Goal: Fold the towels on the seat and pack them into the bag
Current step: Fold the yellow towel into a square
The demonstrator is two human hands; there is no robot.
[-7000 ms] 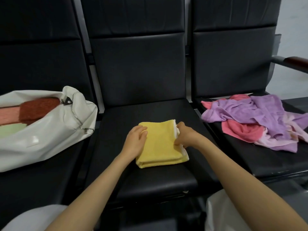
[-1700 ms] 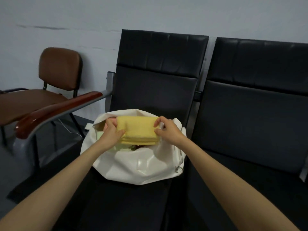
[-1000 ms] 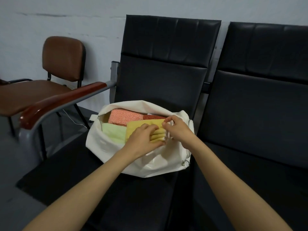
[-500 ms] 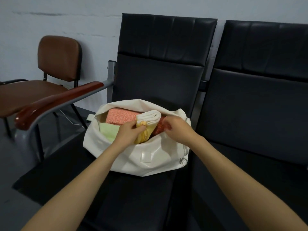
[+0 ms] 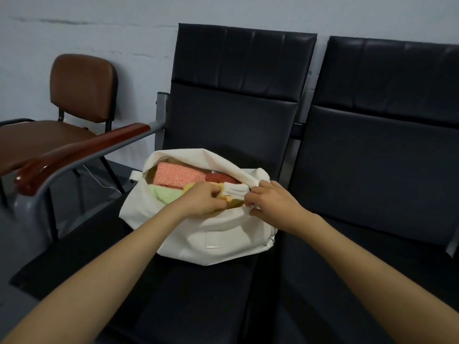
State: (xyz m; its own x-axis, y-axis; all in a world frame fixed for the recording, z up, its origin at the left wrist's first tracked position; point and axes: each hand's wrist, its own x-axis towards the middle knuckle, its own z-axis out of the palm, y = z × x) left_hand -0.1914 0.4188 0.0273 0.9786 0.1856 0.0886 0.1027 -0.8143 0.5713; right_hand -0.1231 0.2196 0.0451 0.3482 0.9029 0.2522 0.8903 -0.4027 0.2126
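inside the bag (image 5: pixel 198 234), both hands grip the yellow towel (image 5: pixel 229 197).

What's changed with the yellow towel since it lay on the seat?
The yellow towel went from the middle seat into the bag, tipped on edge; the left hand grips it and pushes it down. The right hand let go and holds the bag's rim. The bag and the pink towel, red towel and green towel inside stayed put.
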